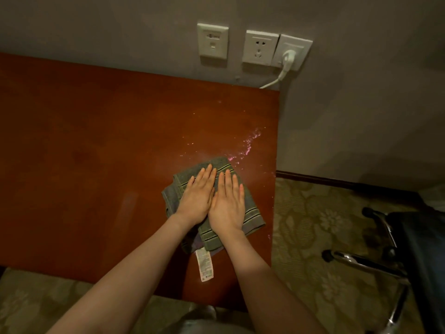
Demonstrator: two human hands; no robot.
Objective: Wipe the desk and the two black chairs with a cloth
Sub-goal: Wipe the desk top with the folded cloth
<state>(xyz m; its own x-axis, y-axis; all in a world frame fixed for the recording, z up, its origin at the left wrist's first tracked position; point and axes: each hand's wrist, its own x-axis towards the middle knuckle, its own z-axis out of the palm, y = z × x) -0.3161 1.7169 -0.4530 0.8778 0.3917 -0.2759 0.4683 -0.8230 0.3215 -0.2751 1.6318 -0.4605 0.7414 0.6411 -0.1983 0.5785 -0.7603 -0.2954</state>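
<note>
A grey-green striped cloth point(252, 213) lies folded on the reddish-brown desk point(96, 153), near its right edge. My left hand point(196, 200) and my right hand point(227, 203) press flat on the cloth side by side, fingers straight and pointing away from me. A white label point(204, 265) hangs from the cloth's near edge. Wet streaks and droplets point(245, 148) glisten on the desk just beyond the cloth. A black chair point(419, 261) with chrome arms stands at the right edge of the view, partly cut off.
Grey wall behind the desk carries three white sockets point(258, 47); a white plug and cable point(284, 66) run from the rightmost one down behind the desk. Patterned carpet point(313, 225) covers the floor to the right and in front.
</note>
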